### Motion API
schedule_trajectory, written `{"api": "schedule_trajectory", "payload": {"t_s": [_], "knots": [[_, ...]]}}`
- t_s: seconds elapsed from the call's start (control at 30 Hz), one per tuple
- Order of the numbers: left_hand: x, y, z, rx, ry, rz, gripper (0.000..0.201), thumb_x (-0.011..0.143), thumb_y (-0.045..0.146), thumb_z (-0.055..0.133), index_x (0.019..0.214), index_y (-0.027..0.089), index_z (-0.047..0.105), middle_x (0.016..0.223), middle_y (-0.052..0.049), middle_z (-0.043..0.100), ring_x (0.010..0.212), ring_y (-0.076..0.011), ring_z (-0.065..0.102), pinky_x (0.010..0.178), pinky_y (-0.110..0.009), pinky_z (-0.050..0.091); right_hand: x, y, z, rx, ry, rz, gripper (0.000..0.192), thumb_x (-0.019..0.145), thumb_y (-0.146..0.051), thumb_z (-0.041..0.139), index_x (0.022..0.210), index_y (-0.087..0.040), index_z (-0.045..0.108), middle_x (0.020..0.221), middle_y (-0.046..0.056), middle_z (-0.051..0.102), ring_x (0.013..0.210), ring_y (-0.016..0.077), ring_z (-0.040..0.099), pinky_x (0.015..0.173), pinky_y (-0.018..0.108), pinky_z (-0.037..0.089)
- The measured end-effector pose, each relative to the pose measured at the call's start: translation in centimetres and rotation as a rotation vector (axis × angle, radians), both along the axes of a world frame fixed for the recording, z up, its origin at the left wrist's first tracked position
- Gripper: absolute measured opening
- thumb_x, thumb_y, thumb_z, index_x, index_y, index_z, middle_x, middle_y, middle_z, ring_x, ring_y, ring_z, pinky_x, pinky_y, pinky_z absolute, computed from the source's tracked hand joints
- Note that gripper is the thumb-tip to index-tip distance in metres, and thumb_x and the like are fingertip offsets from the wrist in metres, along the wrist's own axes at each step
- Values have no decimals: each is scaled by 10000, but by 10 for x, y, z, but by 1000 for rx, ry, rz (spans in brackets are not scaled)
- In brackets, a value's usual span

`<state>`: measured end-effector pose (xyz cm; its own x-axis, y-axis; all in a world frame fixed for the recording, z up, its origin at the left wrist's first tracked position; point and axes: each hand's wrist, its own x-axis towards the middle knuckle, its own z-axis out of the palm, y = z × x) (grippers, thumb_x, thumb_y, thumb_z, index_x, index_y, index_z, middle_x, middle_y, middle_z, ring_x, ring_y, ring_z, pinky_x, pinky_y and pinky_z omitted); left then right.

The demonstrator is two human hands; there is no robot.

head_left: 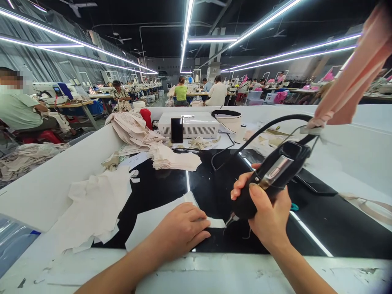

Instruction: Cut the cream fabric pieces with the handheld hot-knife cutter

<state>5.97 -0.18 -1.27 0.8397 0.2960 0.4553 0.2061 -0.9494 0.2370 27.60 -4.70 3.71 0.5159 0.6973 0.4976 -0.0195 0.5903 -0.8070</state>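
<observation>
My left hand lies flat, fingers stretched, on a white cut fabric piece on the black tabletop. A narrow strip of the piece sticks out to the right beyond my fingertips. My right hand is wrapped around a black corded hand tool with a silver plate on its body. Its narrow metal tip points down and left, at the end of that strip; whether it touches the cloth I cannot tell. A pink cloth strip tied at the tool's upper end runs up out of view.
Pale fabric pieces lie stacked at left and behind. At the back stand a white vented box, a phone and a round container. A dark flat device lies at right. White walls border the table; people sew beyond.
</observation>
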Motion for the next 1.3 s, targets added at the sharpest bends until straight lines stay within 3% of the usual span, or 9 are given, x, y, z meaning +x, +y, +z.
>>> {"api": "schedule_trajectory", "payload": {"t_s": [0.43,1.03,1.3], "knots": [[6,3,-9,62,-19,-4,250,1133,343,590,1106,161,760,1122,-77,773,1043,-215,725,1026,-351,566,-15,10,15,52,100,-6,375,826,-346,866,1126,-243,666,746,-40,689,567,148,628,512,275,582],[6,2,-12,73,-7,13,206,1097,349,663,1128,166,753,1146,-71,764,1077,-220,727,1042,-365,579,-28,21,4,38,49,19,337,880,-332,831,1152,-258,646,780,-43,699,593,144,642,545,282,586],[8,2,-11,63,-20,7,182,1095,317,663,1102,160,755,1124,-78,764,1052,-226,736,1014,-367,584,-20,16,10,50,70,-24,356,858,-336,844,1144,-253,650,765,-42,695,586,149,636,537,284,590]]}}
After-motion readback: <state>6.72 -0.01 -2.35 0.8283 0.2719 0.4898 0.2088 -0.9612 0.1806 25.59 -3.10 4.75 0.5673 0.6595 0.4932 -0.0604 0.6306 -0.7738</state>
